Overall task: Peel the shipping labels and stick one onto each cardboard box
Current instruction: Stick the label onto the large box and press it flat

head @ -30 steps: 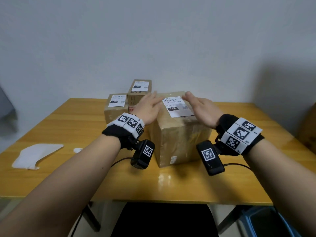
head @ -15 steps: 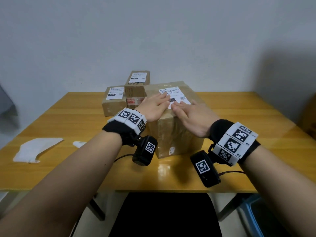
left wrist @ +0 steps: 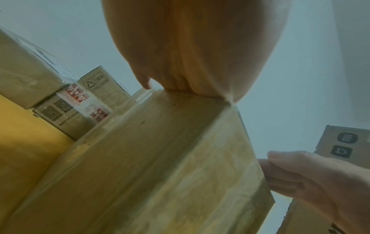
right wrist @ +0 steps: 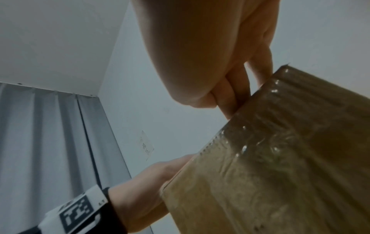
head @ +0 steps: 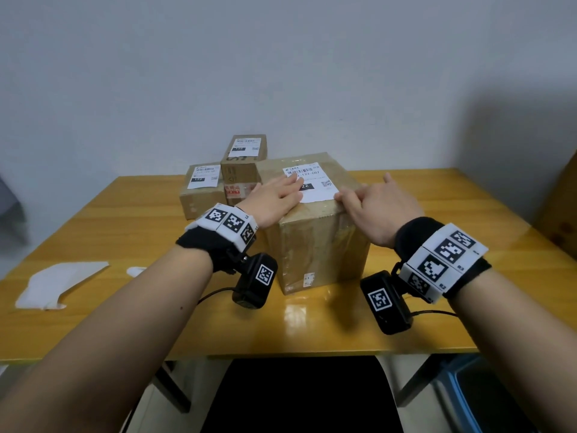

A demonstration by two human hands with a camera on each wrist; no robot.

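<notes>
Shipping label on large box | left hand flat, pressing label | right hand fingers curled over box edge

Yellow table carries cardboard boxes and white paper scraps.

large box mid-table, smaller boxes close behind-left, open tabletop right, paper scraps far left

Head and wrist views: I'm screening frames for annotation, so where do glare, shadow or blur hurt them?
Head view: a bright glare patch on the table before the large box, a dark shadow on the wall at right, straight edges bowed. Left wrist view: dim, green-tinted, the left hand soft and close. Right wrist view: glints on the box's tape, the right hand blurred.
</notes>
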